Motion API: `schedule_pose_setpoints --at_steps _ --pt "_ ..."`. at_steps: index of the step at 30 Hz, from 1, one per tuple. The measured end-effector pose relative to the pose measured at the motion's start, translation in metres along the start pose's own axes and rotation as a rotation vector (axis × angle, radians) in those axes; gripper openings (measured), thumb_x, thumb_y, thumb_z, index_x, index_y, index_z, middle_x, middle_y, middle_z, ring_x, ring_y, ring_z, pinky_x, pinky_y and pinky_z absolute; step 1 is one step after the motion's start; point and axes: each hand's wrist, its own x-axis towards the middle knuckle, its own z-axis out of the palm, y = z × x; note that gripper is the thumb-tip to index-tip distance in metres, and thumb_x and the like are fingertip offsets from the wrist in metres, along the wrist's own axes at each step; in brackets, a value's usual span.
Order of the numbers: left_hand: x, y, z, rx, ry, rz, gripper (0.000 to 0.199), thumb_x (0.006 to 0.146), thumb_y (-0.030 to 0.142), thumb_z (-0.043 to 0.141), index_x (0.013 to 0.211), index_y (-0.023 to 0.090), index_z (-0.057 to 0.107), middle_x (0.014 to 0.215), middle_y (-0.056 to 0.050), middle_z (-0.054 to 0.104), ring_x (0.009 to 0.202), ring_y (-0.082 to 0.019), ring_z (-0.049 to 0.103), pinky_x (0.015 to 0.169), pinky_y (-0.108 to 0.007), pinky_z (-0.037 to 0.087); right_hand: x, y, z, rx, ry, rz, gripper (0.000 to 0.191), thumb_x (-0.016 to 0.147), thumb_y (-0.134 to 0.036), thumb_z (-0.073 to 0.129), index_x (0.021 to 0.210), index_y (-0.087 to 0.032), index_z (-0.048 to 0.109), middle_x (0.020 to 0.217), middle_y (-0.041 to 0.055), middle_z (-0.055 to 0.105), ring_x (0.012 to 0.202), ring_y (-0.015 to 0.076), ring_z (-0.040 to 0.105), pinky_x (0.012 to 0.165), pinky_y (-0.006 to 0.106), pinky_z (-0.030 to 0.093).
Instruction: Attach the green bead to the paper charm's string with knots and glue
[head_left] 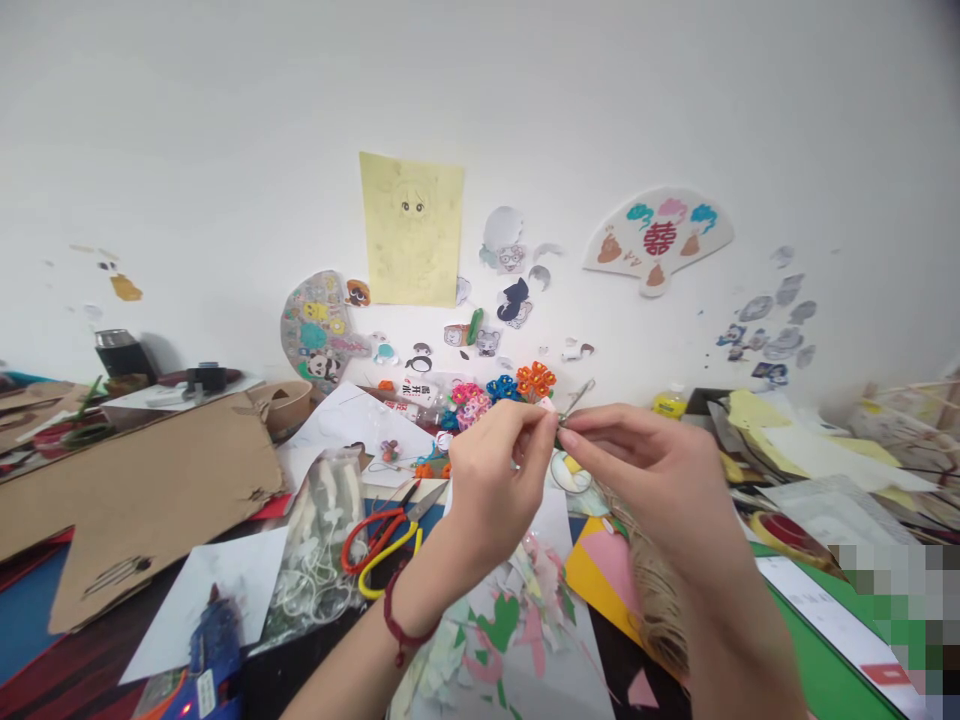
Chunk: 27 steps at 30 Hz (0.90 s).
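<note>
- The left hand point(487, 490) and right hand point(645, 480) clamp a thin green stem point(561, 428), fingertips together
- Quilled paper flowers point(502, 390) sit just beyond the grip
- Red-and-yellow scissors point(382, 550) lie left of it on the tabletop point(67, 665)

L hand point(491, 490) & R hand point(645, 485) pinch green stem point(559, 432)

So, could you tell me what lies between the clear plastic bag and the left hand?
In the head view, red-and-yellow scissors lie between the clear plastic bag and the left hand.
</note>
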Motion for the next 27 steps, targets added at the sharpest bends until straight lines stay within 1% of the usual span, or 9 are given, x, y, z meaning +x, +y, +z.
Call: schedule_pose_setpoints --at_steps 4,7,12,14,17,22,25,27 --pt "-0.0005 -0.0009 0.0005 0.025 -0.013 0.054 0.012 0.097 0.016 0.057 0.087 0.016 0.063 0.072 -0.001 0.066 0.063 -0.012 0.059 0.061 -0.024 0.047 -0.0012 -0.0007 -0.0016 -0.065 0.013 -0.077 0.008 0.081 -0.029 0.077 0.079 -0.022 0.075 0.087 0.0022 0.075 0.083 0.0169 0.071 0.079 0.027 0.061" --pt "-0.0006 -0.0005 -0.0001 0.033 -0.014 0.077 0.012 0.097 0.015 0.057 0.087 0.015 0.063 0.072 -0.002 0.066 0.063 -0.012 0.058 0.061 -0.024 0.046 -0.0018 -0.0007 -0.0019 -0.124 0.027 -0.108 0.007 0.083 -0.029 0.075 0.081 -0.023 0.073 0.086 0.0008 0.074 0.08 0.0152 0.069 0.076 0.026 0.059" --pt "0.0014 0.0004 -0.0023 -0.017 -0.043 0.03 0.012 0.097 0.015 0.057 0.087 0.015 0.064 0.073 -0.002 0.067 0.063 -0.011 0.059 0.062 -0.023 0.048 -0.0025 -0.0014 -0.0027 -0.259 0.065 -0.196 0.007 0.086 -0.03 0.072 0.083 -0.024 0.072 0.087 0.0011 0.072 0.079 0.0158 0.067 0.072 0.028 0.057" --pt "0.0023 0.0004 -0.0028 -0.033 -0.057 0.028 0.012 0.097 0.015 0.057 0.088 0.016 0.064 0.074 -0.002 0.068 0.064 -0.011 0.059 0.062 -0.024 0.049 -0.002 -0.0014 -0.0039 -0.292 0.065 -0.213 0.008 0.086 -0.03 0.072 0.082 -0.023 0.071 0.087 0.0019 0.07 0.077 0.0165 0.066 0.069 0.029 0.056" --pt "0.0024 0.0002 -0.0024 -0.021 -0.071 0.052 0.012 0.098 0.015 0.056 0.088 0.016 0.064 0.075 -0.003 0.068 0.065 -0.012 0.06 0.062 -0.024 0.048 -0.0012 -0.0009 -0.0052 -0.344 0.031 -0.236 0.01 0.087 -0.03 0.071 0.08 -0.022 0.069 0.085 0.0029 0.067 0.077 0.0173 0.064 0.067 0.03 0.055" --pt "0.0018 -0.0006 -0.0012 0.029 -0.057 0.052 0.013 0.097 0.017 0.056 0.086 0.016 0.064 0.072 -0.002 0.067 0.063 -0.012 0.059 0.061 -0.024 0.047 -0.0013 -0.0007 -0.0019 -0.512 0.039 -0.279 0.012 0.091 -0.028 0.067 0.08 -0.022 0.065 0.086 0.0021 0.066 0.074 0.0153 0.061 0.063 0.028 0.053" --pt "0.0017 -0.0012 -0.0011 0.032 -0.045 0.037 0.013 0.097 0.016 0.057 0.085 0.016 0.064 0.07 -0.001 0.067 0.061 -0.011 0.059 0.06 -0.023 0.047 -0.0016 -0.0008 0.0014 -0.535 0.038 -0.27 0.012 0.089 -0.029 0.07 0.08 -0.022 0.065 0.086 0.0012 0.065 0.071 0.0145 0.062 0.062 0.028 0.053" --pt "0.0016 -0.0014 -0.0011 0.032 -0.044 0.028 0.013 0.096 0.016 0.058 0.085 0.015 0.064 0.069 -0.001 0.066 0.061 -0.011 0.058 0.06 -0.023 0.047 -0.0019 -0.0006 0.0025 -0.532 0.036 -0.269 0.011 0.088 -0.027 0.07 0.08 -0.022 0.064 0.086 0.0005 0.066 0.068 0.0133 0.061 0.061 0.028 0.052"
